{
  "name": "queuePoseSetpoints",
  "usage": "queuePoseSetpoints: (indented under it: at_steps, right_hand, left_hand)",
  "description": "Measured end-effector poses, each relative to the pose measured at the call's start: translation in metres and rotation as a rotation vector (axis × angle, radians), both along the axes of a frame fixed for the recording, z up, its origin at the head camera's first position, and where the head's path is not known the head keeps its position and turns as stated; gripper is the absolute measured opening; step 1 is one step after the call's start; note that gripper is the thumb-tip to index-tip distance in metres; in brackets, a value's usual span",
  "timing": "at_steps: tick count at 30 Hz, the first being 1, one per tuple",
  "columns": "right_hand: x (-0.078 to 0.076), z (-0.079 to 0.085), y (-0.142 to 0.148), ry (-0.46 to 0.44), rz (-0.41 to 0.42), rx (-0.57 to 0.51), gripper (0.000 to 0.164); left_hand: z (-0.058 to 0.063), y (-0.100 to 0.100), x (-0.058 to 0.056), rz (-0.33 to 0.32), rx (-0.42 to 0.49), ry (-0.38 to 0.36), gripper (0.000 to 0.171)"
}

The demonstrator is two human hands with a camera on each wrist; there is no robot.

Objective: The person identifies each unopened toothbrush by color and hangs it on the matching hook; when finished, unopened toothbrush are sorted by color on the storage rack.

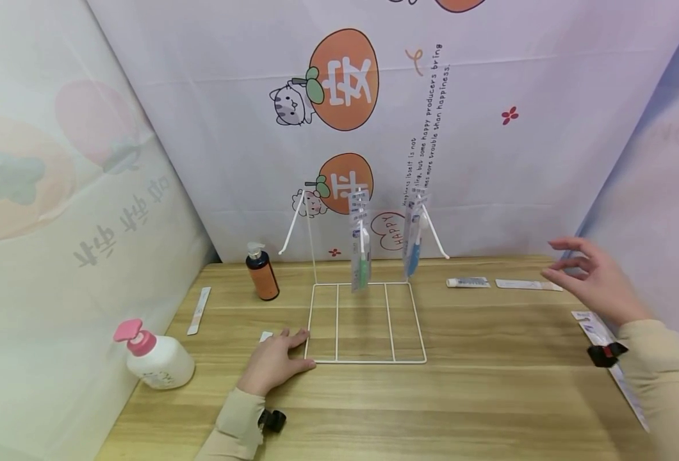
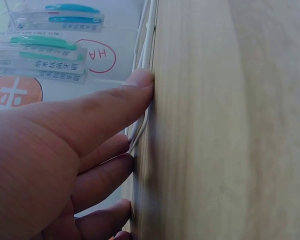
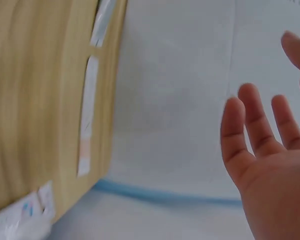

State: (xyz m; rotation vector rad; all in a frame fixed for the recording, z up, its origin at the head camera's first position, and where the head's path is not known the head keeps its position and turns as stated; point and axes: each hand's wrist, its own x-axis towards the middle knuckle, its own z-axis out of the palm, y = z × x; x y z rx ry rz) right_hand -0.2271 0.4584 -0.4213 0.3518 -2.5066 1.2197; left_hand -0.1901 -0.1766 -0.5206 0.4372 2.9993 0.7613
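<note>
My left hand [image 1: 274, 360] rests at the front left corner of a white wire rack [image 1: 368, 362]. In the left wrist view its thumb [image 2: 135, 85] touches the wire, and the other fingers lie loosely beside it. Two packaged toothbrushes hang from the rack's hooks, one green [image 1: 361, 256] in the middle and one blue [image 1: 413, 246] to the right. Toward the table's right end my right hand [image 1: 596, 282] is raised, with loosely bent fingers and nothing between them. Closest to it in the head view is a slim white packet [image 1: 526, 285].
A toothpaste tube [image 1: 467, 282] lies right of the rack. Another package [image 1: 596, 330] is partly hidden under my right forearm. On the left stand a dark pump bottle [image 1: 263, 275] and a white bottle with a pink pump [image 1: 161, 365], near a slim packet [image 1: 199, 310].
</note>
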Motion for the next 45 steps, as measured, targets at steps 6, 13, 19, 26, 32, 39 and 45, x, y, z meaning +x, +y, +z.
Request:
queuePoseSetpoints:
  at_steps: [6, 13, 19, 26, 32, 39, 45]
  right_hand:
    - [0.013, -0.020, 0.048, -0.101, -0.025, 0.119, 0.062]
    - [0.022, -0.064, 0.100, -0.162, -0.047, 0.244, 0.053]
    - [0.025, -0.095, 0.130, -0.337, -0.044, 0.264, 0.055]
    - [0.024, -0.101, 0.133, -0.424, -0.041, 0.294, 0.047]
    - [0.025, -0.096, 0.129, -0.519, -0.043, 0.364, 0.054]
    - [0.025, -0.098, 0.128, -0.511, -0.111, 0.440, 0.063]
    - [0.026, -0.101, 0.128, -0.487, -0.127, 0.355, 0.056]
  left_hand:
    - [-0.001, -0.001, -0.001, 0.006, 0.002, -0.007, 0.070]
    - [-0.002, -0.002, -0.002, 0.005, 0.000, -0.011, 0.070]
    - [-0.003, -0.002, -0.001, 0.009, 0.003, -0.029, 0.071]
    - [-0.002, -0.002, -0.001, 0.018, 0.000, -0.027, 0.071]
    - [-0.001, -0.002, -0.002, 0.006, 0.011, -0.030, 0.071]
    - [-0.003, -0.003, -0.003, 0.003, 0.003, -0.017, 0.070]
    - [-0.002, -0.003, -0.003, -0.005, 0.010, -0.016, 0.071]
